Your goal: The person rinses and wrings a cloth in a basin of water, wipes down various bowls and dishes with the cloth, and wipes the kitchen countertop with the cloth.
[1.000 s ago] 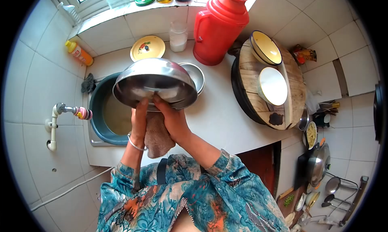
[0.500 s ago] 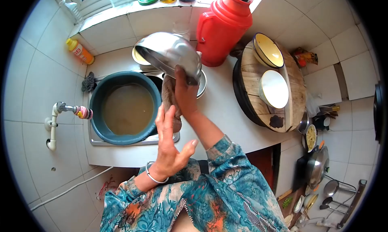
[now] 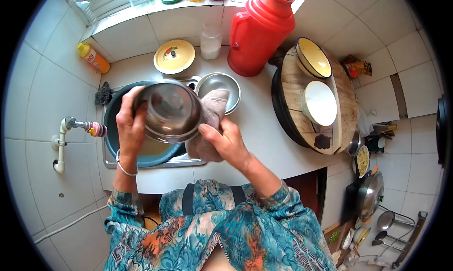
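Note:
A stainless-steel bowl is tilted over the teal basin, its rounded outside facing up toward me. My left hand, with a bracelet at the wrist, grips the bowl's left rim. At the opposite side my right hand is closed on a brownish-grey cloth, thumb against the bowl's edge, with the cloth bunched against the bowl. Brown, murky water fills the basin, partly hidden by the bowl and my left arm. Just behind the cloth, another metal bowl rests on the counter.
A yellow enamel lid, a glass and a red thermos stand along the back. To the right, two bowls sit on a round wooden board, a yellow one and a white one. A tap juts from the left wall.
The metal bowl has come down and left over the basin and turned. My left hand, open before, now grips its rim. My right hand has shifted lower with the cloth.

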{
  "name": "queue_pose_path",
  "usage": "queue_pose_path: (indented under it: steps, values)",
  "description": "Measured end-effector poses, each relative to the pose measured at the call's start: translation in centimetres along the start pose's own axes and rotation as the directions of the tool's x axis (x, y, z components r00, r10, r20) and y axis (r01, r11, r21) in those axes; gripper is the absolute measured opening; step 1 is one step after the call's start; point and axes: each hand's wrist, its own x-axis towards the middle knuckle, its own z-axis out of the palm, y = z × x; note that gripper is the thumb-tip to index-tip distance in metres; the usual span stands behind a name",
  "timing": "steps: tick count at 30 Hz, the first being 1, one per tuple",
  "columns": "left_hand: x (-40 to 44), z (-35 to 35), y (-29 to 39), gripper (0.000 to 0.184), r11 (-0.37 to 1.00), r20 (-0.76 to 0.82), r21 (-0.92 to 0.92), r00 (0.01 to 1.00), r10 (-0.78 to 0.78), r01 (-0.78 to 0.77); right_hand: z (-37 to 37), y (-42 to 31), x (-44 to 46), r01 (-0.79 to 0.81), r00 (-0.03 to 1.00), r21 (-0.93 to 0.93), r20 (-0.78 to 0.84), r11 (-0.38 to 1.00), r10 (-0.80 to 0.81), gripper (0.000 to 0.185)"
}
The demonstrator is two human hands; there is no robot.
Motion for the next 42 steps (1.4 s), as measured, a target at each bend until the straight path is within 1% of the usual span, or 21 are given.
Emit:
queue_pose_path:
  steps: [1,3,4,5,8,9,10,11,12,14,20,23,25,26,29,31,33,35,37,39,42]
  values:
    - [-0.3,-0.3,-1.5,0.031,0.966,0.018,-0.227,0.992,-0.124,0.125,0.6,-1.8,-0.8,0.086,0.996,0.048,-0.005,0.995,-0.086,0.054]
    - [-1.7,0.9,-2.5,0.032,0.555,0.172,-0.711,0.873,-0.457,0.431,2.6,-1.2,-1.9,0.395,0.918,-0.109,0.005,0.912,-0.397,0.055]
    - [-2.6,1.8,-3.5,0.032,0.501,0.199,-0.729,0.846,-0.495,0.466,2.7,-1.6,-1.8,0.547,0.835,-0.361,0.172,0.755,-0.522,0.059]
    - [-3.3,3.5,-2.9,0.033,0.217,0.351,-0.823,0.770,-0.532,0.525,3.2,-2.0,-1.8,0.594,0.791,-0.511,0.234,0.621,-0.565,0.058]
    - [-5.4,4.0,1.3,0.042,0.654,0.346,-0.641,0.912,-0.221,0.402,3.3,0.9,-0.2,0.666,0.670,-0.621,0.256,0.413,-0.697,0.046]
    - [-6.2,5.0,0.8,0.043,0.981,0.294,-0.156,0.943,0.155,-0.112,3.1,0.8,0.1,0.669,0.646,-0.644,0.258,0.370,-0.719,0.045]
    - [-8.1,5.9,-0.2,0.048,0.983,0.313,-0.185,0.947,0.071,-0.013,3.2,0.7,0.0,0.662,0.630,-0.668,0.254,0.338,-0.734,0.044]
    - [-8.1,6.5,0.8,0.051,0.636,0.468,-0.625,0.869,-0.159,0.453,3.3,-0.4,0.4,0.652,0.625,-0.678,0.227,0.340,-0.747,0.043]
    - [-8.1,7.1,1.7,0.053,-0.057,0.583,-0.790,0.720,-0.377,0.610,3.2,-1.6,1.1,0.645,0.628,-0.686,0.226,0.336,-0.745,0.042]
    - [-7.7,6.5,0.9,0.028,-0.430,0.790,-0.614,0.504,-0.350,0.662,2.6,-2.8,2.2,0.630,0.640,-0.699,0.222,0.338,-0.736,0.041]
    - [-6.9,6.0,1.6,0.006,-0.025,0.727,-0.614,0.554,-0.405,0.789,-1.5,-1.8,7.4,0.501,0.862,-0.382,0.142,0.776,-0.487,0.031]
    - [-6.5,5.6,1.0,0.010,0.080,0.703,-0.614,0.590,-0.397,0.785,-3.2,-2.9,6.9,-0.129,0.973,0.048,0.199,0.991,0.117,0.035]
    - [-6.5,6.4,2.2,0.021,0.140,0.616,-0.677,0.660,-0.431,0.723,-2.6,-1.0,5.8,-0.040,0.979,0.057,0.204,0.998,0.027,0.042]
    - [-6.5,6.2,0.7,0.030,0.019,0.686,-0.704,0.687,-0.240,0.710,-2.3,0.2,5.3,-0.074,0.984,0.112,0.172,0.991,0.054,0.041]
    - [-7.3,7.2,-0.2,0.023,-0.223,0.623,-0.778,0.676,-0.394,0.588,-0.1,1.7,2.7,-0.043,0.998,0.280,-0.021,0.959,0.051,0.040]
    - [-7.9,7.8,-3.6,0.017,-0.247,0.633,-0.762,0.769,-0.086,0.599,1.2,3.4,0.7,0.070,0.992,0.099,-0.115,0.993,-0.058,0.036]
    - [-7.2,8.2,-3.3,0.019,-0.409,0.663,-0.748,0.620,-0.421,0.522,4.4,2.0,-1.1,0.157,0.977,0.221,-0.176,0.962,-0.119,0.033]
    - [-6.7,7.8,-3.1,0.023,-0.491,0.675,-0.715,0.673,-0.303,0.497,5.2,2.9,-1.9,0.420,0.841,-0.340,-0.202,0.841,-0.502,0.039]
    - [-6.4,8.6,0.7,0.034,-0.230,0.456,-0.879,0.597,-0.660,0.417,5.3,2.8,-2.3,0.511,0.773,-0.518,-0.072,0.686,-0.630,0.042]
    - [-9.8,10.6,-3.8,0.040,-0.211,0.450,-0.893,0.772,-0.448,0.398,5.5,1.2,-2.5,0.534,0.712,-0.638,-0.014,0.555,-0.702,0.042]
    - [-9.9,10.6,-0.4,0.030,-0.199,0.506,-0.860,0.734,-0.453,0.470,4.2,-2.5,-1.2,0.530,0.721,-0.765,0.178,0.367,-0.670,0.045]
